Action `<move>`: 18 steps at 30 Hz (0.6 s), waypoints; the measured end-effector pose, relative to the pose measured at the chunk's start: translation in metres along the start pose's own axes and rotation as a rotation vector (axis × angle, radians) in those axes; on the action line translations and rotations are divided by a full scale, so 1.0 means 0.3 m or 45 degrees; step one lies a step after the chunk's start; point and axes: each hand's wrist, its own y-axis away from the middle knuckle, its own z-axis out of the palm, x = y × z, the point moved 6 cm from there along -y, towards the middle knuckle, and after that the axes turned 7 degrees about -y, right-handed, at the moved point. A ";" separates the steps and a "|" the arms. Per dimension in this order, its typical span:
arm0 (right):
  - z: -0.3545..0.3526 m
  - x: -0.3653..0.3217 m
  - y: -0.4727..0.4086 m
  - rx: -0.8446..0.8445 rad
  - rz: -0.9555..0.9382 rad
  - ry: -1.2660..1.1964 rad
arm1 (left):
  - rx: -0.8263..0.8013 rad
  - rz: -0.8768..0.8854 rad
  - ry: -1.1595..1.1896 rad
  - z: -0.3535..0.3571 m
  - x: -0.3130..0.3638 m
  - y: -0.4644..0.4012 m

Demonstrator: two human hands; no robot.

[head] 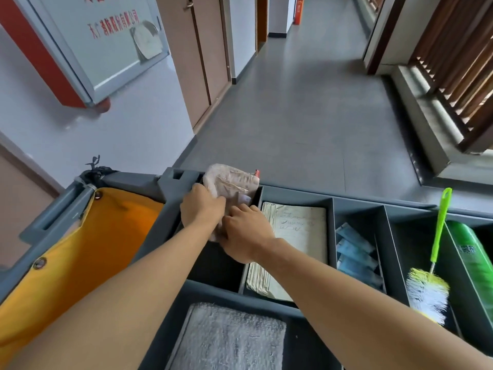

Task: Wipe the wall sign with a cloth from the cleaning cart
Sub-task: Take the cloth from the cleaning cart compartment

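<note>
Currently both hands are on the cloth (230, 182), bunched in the cleaning cart (293, 194) compartment just left of the notebook (296, 236). Left hand (201, 206) grips its near-left fold; right hand (245, 233) has fingers curled into its lower part. Judged soft, light, limp; best gathered by a bunched handful. Crumpled, long axis roughly near-to-far. Wall sign (101, 38) hangs up-left of cart.

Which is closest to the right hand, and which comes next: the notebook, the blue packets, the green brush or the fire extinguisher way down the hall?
From the right hand:
1. Notebook, in the compartment right beside it.
2. Blue packets, one compartment further right.
3. Green brush, further right again.
4. Fire extinguisher, far down the hallway.
</note>
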 end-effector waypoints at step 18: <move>-0.408 -0.192 -0.063 0.317 0.164 -0.842 | -0.178 0.283 0.513 -0.521 0.008 0.173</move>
